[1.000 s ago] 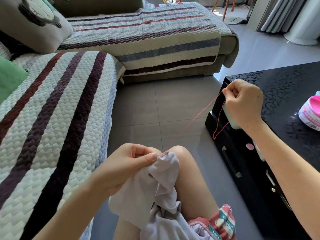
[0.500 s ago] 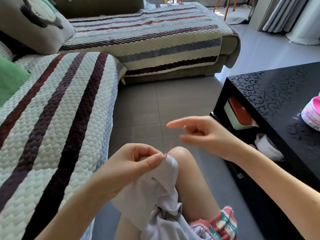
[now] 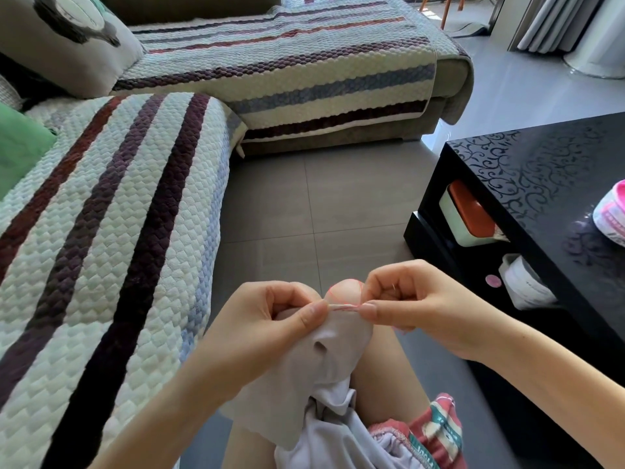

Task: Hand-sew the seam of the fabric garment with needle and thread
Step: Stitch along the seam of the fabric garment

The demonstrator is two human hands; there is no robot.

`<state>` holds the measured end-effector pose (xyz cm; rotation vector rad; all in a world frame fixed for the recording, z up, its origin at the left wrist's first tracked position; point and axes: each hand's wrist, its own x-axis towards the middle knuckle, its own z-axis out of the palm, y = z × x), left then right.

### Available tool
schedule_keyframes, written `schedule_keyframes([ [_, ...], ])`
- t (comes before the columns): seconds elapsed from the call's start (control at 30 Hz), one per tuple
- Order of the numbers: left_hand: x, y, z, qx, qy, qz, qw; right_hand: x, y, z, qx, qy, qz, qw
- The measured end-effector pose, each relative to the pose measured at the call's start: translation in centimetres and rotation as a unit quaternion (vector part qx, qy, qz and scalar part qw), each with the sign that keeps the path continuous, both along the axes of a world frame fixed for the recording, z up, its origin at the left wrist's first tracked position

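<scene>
A pale grey fabric garment (image 3: 324, 360) drapes over my knee at the bottom centre. My left hand (image 3: 270, 319) pinches the left end of its top seam edge between thumb and fingers. My right hand (image 3: 409, 306) pinches the right end of the same edge, fingers curled, with a thin needle (image 3: 394, 288) showing between them. A red thread (image 3: 341, 292) runs along the seam and loops up over my knee between the two hands.
A striped quilted sofa (image 3: 111, 231) fills the left and back. A glossy black coffee table (image 3: 548, 184) stands at the right, with a pink-and-white tub (image 3: 612, 218) on top and a green box with an orange lid (image 3: 468, 214) on its shelf. Grey floor tiles lie between.
My right hand came down from the raised, thread-pulling position by the table to the seam and now pinches it. The long taut thread has slackened into a small loop. My left hand kept its hold.
</scene>
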<state>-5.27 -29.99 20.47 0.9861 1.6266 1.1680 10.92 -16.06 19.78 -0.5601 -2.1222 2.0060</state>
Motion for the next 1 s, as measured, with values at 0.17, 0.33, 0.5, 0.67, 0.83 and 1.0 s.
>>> schedule_keyframes([
  [0.17, 0.0, 0.3, -1.1, -0.029, -0.013, -0.006, 0.999, 0.3, -0.7, -0.7, -0.020, -0.050, -0.049, 0.997],
  [0.33, 0.2, 0.5, -1.8, -0.031, 0.010, -0.004, 0.999, 0.5, -1.4, -1.5, 0.030, -0.038, -0.082, 0.995],
  [0.5, -0.1, 0.8, -1.7, -0.024, 0.017, 0.008, 1.000, 1.2, -2.3, -2.0, 0.135, 0.048, -0.094, 0.985],
  [0.67, -0.3, 1.0, -1.5, -0.019, 0.015, 0.013, 1.000, 1.0, -3.0, -2.4, 0.279, 0.049, -0.122, 0.951],
  [0.83, -0.2, 1.0, -1.4, -0.018, 0.016, 0.014, 1.000, 0.7, -3.0, -2.7, 0.279, 0.052, -0.132, 0.950],
  [1.0, -0.2, 1.0, -1.4, -0.017, 0.018, 0.014, 1.000, 0.7, -3.0, -2.8, 0.274, 0.055, -0.134, 0.951],
])
